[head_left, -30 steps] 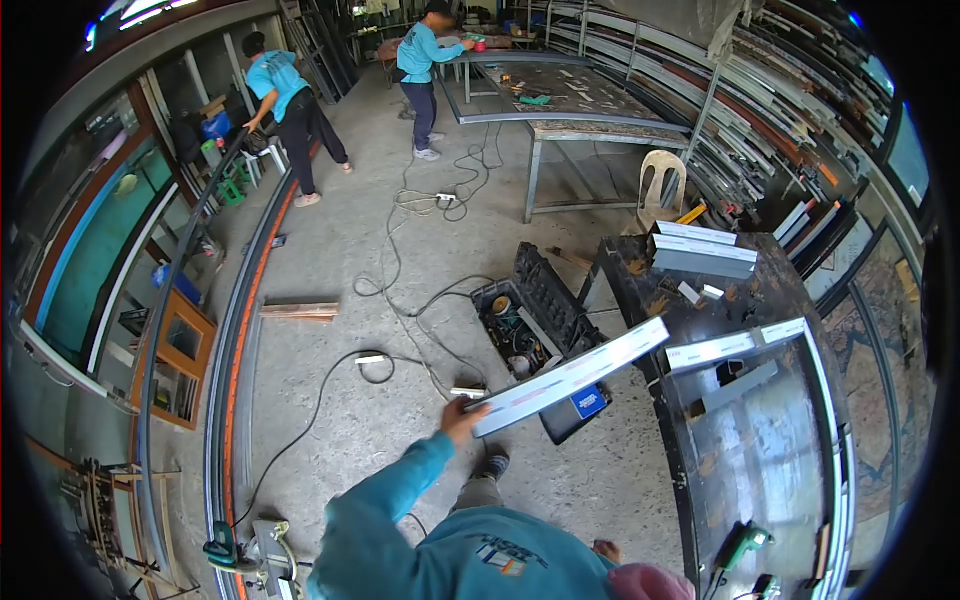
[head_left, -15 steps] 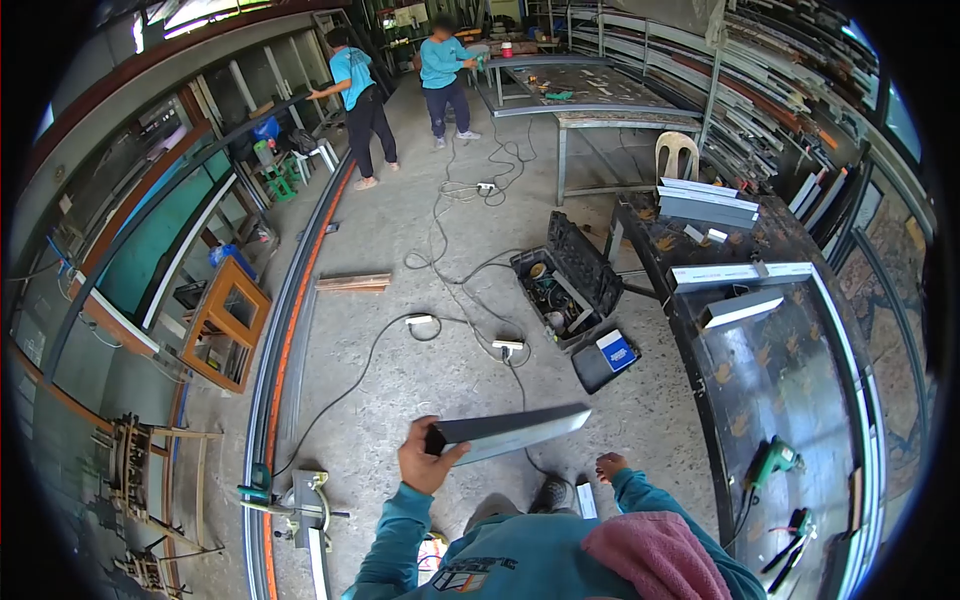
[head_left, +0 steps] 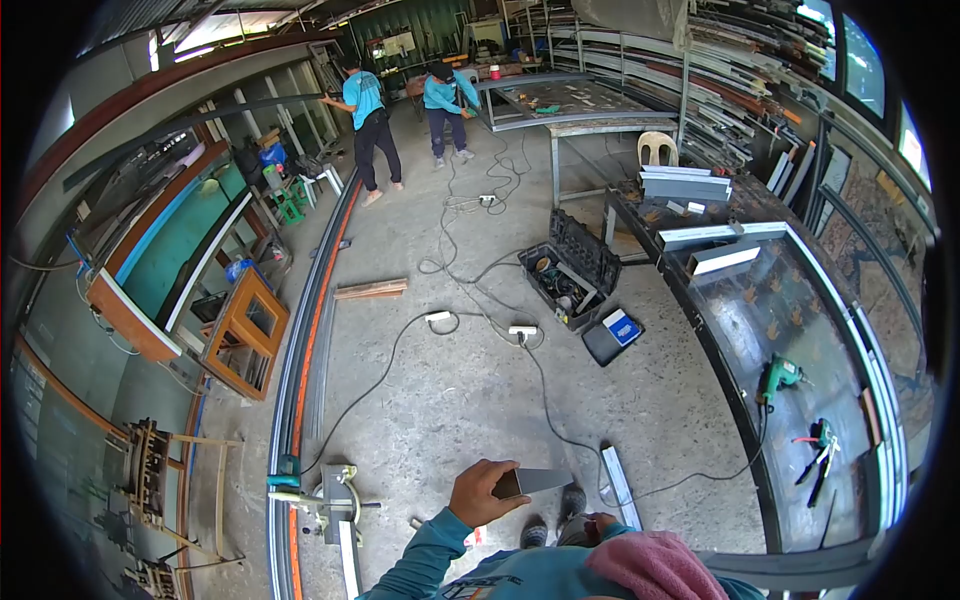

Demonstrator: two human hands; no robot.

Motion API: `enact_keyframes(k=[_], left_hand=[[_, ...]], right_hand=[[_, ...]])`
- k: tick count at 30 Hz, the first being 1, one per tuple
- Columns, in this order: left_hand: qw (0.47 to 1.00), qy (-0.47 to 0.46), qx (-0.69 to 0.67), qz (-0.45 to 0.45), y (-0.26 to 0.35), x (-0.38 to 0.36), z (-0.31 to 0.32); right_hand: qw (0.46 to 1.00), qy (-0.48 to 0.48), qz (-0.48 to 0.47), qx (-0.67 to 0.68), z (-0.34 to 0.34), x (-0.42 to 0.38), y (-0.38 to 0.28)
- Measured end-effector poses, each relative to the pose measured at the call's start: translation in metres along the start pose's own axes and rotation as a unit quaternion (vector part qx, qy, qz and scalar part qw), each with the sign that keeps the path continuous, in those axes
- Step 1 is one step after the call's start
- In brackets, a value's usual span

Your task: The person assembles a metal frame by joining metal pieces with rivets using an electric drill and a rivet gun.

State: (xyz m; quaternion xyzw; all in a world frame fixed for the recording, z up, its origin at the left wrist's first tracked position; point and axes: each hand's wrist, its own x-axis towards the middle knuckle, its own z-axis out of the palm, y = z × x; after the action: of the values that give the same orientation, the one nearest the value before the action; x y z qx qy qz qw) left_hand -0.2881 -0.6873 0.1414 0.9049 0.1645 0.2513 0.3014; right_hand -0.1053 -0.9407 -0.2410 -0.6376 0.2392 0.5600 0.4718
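My left hand [head_left: 484, 494] is closed around one end of a short grey hollow metal profile [head_left: 545, 480]. The profile's open end faces left, and it is held above the floor in front of my feet. Low by my waist is my right hand [head_left: 599, 524], partly hidden, its fingers too small to make out. Beside it, a pale metal strip [head_left: 620, 488] lies on the floor. A pink towel [head_left: 650, 568] hangs over my shoulder.
A dark workbench [head_left: 740, 400] on the right carries a frame, a green drill [head_left: 781, 377] and pliers [head_left: 823, 462]. An open toolbox [head_left: 570, 280] and cables lie on the floor. A mitre saw [head_left: 335, 497] stands left. Two people [head_left: 368, 120] work at the back.
The view has shifted. My left hand has moved right and down with the profile, which now appears foreshortened. My right hand has drawn in towards my waist. One person at the back bends lower.
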Motion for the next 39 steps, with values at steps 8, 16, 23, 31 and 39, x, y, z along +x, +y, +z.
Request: enact_keyframes(k=[8, 16, 23, 31, 39], left_hand=[[0.988, -0.089, -0.035, 0.121, 0.062, -0.077, 0.029], [0.952, -0.189, -0.059, 0.235, 0.137, -0.133, 0.131], [0.913, -0.236, -0.138, 0.304, 0.256, -0.178, 0.184], [0.921, -0.153, -0.355, 0.056, 0.311, -0.179, 0.166], [0.845, -0.276, -0.457, -0.035, 0.337, -0.117, 0.144]], right_hand=[[0.992, -0.052, -0.096, -0.061, -0.021, -0.066, 0.044], [0.944, -0.028, -0.285, -0.164, -0.113, -0.131, 0.116], [0.897, 0.105, -0.33, -0.274, -0.237, -0.193, 0.235], [0.663, 0.341, -0.589, -0.311, -0.282, -0.332, 0.271], [0.692, 0.415, -0.465, -0.365, -0.321, -0.455, 0.314]])
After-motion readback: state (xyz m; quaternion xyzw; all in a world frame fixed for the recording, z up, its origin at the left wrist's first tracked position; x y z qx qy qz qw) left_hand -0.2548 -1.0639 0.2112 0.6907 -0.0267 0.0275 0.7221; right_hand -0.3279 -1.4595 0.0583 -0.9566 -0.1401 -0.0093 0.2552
